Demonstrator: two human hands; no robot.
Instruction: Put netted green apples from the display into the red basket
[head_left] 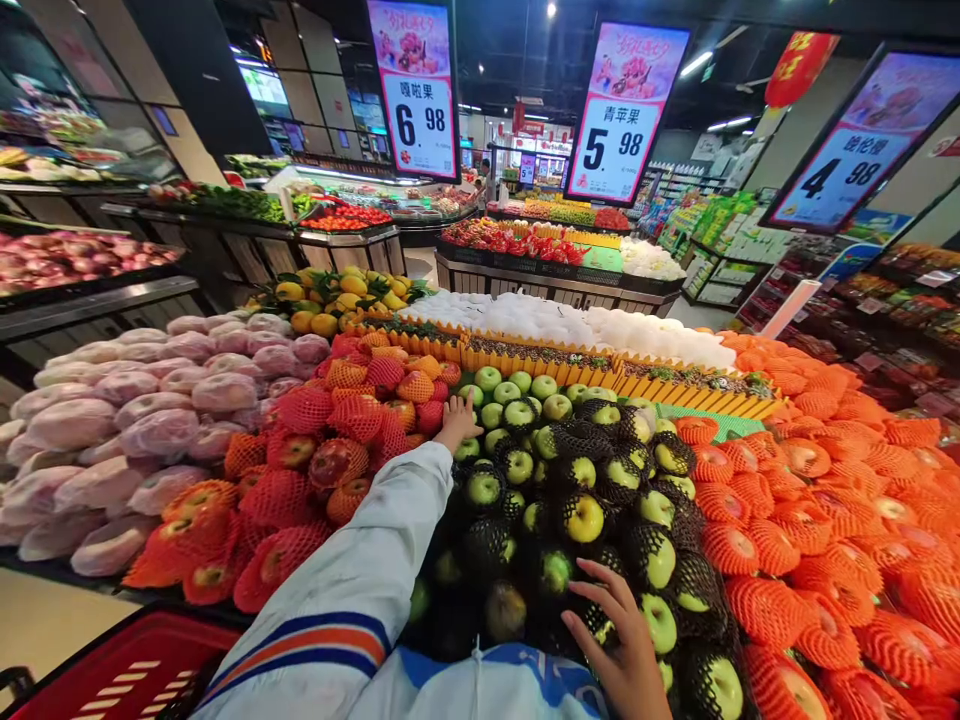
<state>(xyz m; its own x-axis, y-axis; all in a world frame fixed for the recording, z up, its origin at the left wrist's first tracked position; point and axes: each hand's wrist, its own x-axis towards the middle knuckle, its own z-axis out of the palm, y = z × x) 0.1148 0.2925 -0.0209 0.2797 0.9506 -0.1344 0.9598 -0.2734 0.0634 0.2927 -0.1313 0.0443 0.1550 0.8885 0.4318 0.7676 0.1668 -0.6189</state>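
Note:
A bank of green apples [584, 519], many in black foam nets, lies right in front of me. My left hand [459, 424] reaches out to its far left edge, fingers stretched and spread beside the bare green apples [488, 378] there. Nothing shows in its grasp, though its underside is hidden. Nearer to me, my right hand [619, 632] hovers over the netted apples at the front, its fingers apart and holding nothing. Apples in red nets [360, 418] border the left hand and sleeve.
Fruit in orange nets [787, 560] is heaped at right. Wrapped pale-pink fruit [161, 420] and yellow mangoes [351, 292] lie at left. A yellow picket divider [525, 358] runs behind the apples. A red shopping basket [142, 665] is at lower left. Price screens [628, 115] hang overhead.

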